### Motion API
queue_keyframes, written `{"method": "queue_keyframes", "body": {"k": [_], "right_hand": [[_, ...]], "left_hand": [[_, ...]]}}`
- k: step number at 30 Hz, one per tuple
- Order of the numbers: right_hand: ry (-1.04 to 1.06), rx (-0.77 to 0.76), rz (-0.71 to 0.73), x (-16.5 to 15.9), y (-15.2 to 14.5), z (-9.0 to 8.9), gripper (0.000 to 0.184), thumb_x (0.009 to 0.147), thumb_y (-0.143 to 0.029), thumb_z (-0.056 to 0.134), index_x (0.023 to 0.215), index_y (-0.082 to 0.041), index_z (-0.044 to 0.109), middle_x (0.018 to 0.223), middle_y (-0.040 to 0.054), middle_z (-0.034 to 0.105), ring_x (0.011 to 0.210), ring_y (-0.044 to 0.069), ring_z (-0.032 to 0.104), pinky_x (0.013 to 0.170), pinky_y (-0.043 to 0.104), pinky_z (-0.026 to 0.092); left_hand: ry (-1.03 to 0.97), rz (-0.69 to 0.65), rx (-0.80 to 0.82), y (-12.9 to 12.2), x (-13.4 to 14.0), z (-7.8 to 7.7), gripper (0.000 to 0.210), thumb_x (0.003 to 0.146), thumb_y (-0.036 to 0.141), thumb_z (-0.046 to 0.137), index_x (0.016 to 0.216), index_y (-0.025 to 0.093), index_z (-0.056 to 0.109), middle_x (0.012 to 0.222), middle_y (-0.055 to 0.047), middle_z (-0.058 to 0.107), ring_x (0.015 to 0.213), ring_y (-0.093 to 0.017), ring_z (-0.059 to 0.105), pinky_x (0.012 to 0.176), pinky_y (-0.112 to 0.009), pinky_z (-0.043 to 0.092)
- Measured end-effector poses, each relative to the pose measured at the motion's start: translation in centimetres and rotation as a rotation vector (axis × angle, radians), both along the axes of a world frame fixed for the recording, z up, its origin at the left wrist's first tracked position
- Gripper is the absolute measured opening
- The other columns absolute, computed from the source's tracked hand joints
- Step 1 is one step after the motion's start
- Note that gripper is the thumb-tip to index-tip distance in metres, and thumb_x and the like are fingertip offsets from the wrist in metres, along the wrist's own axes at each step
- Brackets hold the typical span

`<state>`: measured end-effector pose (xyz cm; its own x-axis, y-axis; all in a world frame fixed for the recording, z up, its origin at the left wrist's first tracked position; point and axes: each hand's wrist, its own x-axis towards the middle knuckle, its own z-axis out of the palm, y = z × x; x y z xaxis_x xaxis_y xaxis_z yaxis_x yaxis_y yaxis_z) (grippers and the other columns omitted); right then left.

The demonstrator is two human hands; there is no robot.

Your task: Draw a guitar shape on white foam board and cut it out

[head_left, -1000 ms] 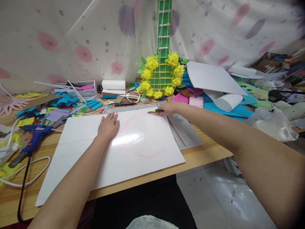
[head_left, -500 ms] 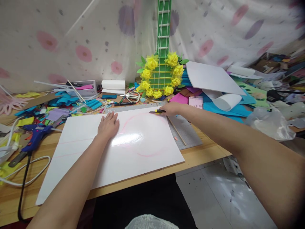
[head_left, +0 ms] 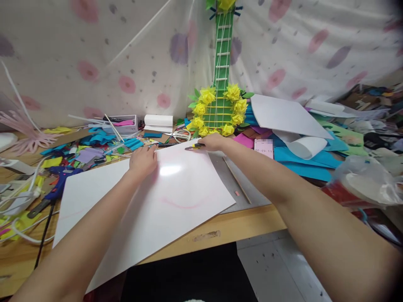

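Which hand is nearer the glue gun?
Left: the left hand, at the edge of the white board, is right of the glue gun; the right hand, holding a cutter, is farther right.

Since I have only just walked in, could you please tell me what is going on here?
A person's right hand has a yellow-and-black knife in its grip, near the far edge of a white board marked with faint pink lines. The left hand lies flat near that edge. Behind them stands a green guitar-shaped piece ringed with yellow flowers.

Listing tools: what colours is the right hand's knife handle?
The knife handle is yellow and black; head view.
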<state>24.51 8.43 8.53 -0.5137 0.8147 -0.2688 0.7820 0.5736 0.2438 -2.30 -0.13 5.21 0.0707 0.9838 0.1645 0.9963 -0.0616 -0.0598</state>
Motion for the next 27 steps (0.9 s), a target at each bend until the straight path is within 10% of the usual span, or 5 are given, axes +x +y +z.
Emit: {"method": "queue_keyframes", "body": {"k": [12,27], "right_hand": [[0.000,-0.030,0.090,-4.8,2.4,-1.6,0.033,0.083,-0.039,0.046,0.108,-0.023,0.061,0.109,0.0108,0.066,0.099,0.025,0.061,0.065,0.028,0.040],[-0.021,-0.061,0.074,-4.4,1.7,-1.9,0.041,0.086,-0.045,0.042,0.112,-0.018,0.059,0.109,0.0142,0.065,0.099,0.027,0.060,0.068,0.030,0.040]], "left_hand": [[-0.122,-0.175,-0.215,2.1,1.0,-5.3,0.056,0.094,0.042,0.022,0.144,0.018,0.030,0.152,-0.010,0.020,0.141,-0.023,0.012,0.113,-0.043,0.014],[-0.116,-0.132,-0.245,2.2,1.4,-5.5,0.056,0.094,0.042,0.021,0.144,0.021,0.029,0.153,-0.006,0.020,0.141,-0.021,0.014,0.114,-0.041,0.012]]}}
